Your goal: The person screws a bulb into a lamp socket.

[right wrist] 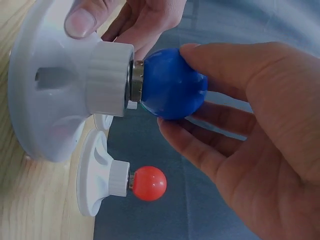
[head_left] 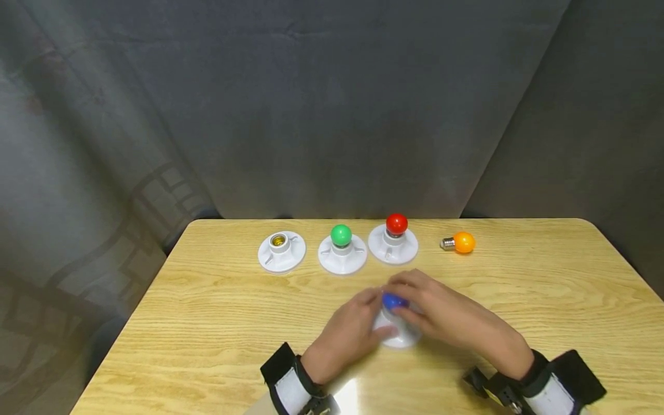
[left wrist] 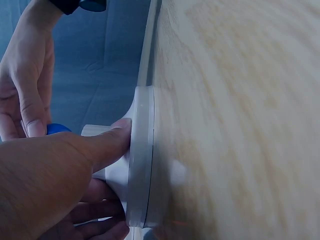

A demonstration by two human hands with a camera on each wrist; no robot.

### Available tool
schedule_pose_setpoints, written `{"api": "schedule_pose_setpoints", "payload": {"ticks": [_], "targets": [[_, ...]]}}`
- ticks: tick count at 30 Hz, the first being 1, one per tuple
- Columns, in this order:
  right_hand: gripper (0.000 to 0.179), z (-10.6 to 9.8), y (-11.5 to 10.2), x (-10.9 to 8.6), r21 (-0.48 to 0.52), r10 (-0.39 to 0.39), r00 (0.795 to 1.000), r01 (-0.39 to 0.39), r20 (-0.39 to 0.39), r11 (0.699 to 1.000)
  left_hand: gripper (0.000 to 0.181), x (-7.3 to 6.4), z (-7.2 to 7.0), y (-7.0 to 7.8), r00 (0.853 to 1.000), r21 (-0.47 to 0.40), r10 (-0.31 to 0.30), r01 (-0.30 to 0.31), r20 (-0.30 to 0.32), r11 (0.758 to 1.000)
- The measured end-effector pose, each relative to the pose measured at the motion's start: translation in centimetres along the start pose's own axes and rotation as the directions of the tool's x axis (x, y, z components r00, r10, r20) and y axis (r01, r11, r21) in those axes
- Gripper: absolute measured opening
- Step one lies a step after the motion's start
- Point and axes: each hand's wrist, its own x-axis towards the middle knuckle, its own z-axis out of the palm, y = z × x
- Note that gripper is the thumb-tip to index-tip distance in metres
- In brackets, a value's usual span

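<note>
A blue light bulb [right wrist: 172,82] sits at the mouth of a white lamp holder [right wrist: 107,80], with part of its metal screw base showing above the rim. My right hand [head_left: 436,302] pinches the blue glass between thumb and fingers. On the other side, my left hand [head_left: 349,328] grips the lamp holder, its thumb [left wrist: 114,140] pressed on the flange and its fingers round the far side. The holder's round base stands on the wooden table [head_left: 207,323]. How far the bulb's thread is in cannot be seen.
Behind the hands stand a lamp holder with a green bulb [head_left: 341,235], another with a red bulb [head_left: 396,223], and a bulbless lamp holder [head_left: 282,259] to their left. An orange bulb [head_left: 464,242] lies on its side at the right. A grey curtain [head_left: 332,115] hangs behind the table.
</note>
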Motion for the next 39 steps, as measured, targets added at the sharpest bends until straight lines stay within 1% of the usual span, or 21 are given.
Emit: {"api": "schedule_pose_setpoints", "payload": {"ticks": [4,8,12,18,22,27,30,34,39], "targets": [[0.028,0.1,0.0,0.1,-0.006,0.009,1.0,-0.01,-0.011,1.0,0.069,0.0,0.0,0.0,1.0,0.009,0.005,-0.004,-0.003,1.0],[0.026,0.1,-0.1,0.2,-0.012,0.031,0.999,-0.031,-0.019,0.999,0.068,0.0,0.0,0.0,1.0,0.0,0.015,-0.015,-0.015,1.0],[0.025,0.4,-0.1,0.3,-0.034,0.051,0.998,-0.052,-0.044,0.998,0.068,0.0,0.0,-0.1,0.999,-0.005,0.023,-0.023,-0.023,1.0],[0.026,0.8,-0.1,0.6,-0.067,0.067,0.994,-0.073,-0.089,0.995,0.067,0.0,0.0,-0.1,1.0,-0.014,0.02,-0.02,-0.022,1.0],[0.027,0.9,-0.3,0.7,-0.069,0.09,0.991,-0.096,-0.094,0.993,0.066,0.0,0.0,-0.1,1.0,-0.022,0.013,-0.014,-0.017,1.0],[0.027,1.1,-0.4,0.9,-0.046,0.127,0.988,-0.131,-0.091,0.99,0.065,0.0,0.0,0.0,1.0,-0.032,0.0,0.0,-0.005,0.999],[0.028,1.3,-0.4,0.9,-0.04,0.165,0.982,-0.169,-0.093,0.985,0.062,0.0,-0.1,0.0,1.0,-0.034,-0.004,0.004,0.001,0.999],[0.03,1.3,-0.6,0.9,-0.037,0.227,0.969,-0.231,-0.1,0.972,0.057,0.0,-0.1,0.1,1.0,-0.037,-0.007,0.007,0.002,0.999],[0.032,1.4,-0.7,0.9,-0.036,0.274,0.955,-0.279,-0.114,0.96,0.054,0.0,0.0,0.1,1.0,-0.042,0.005,-0.005,-0.01,0.999]]}}
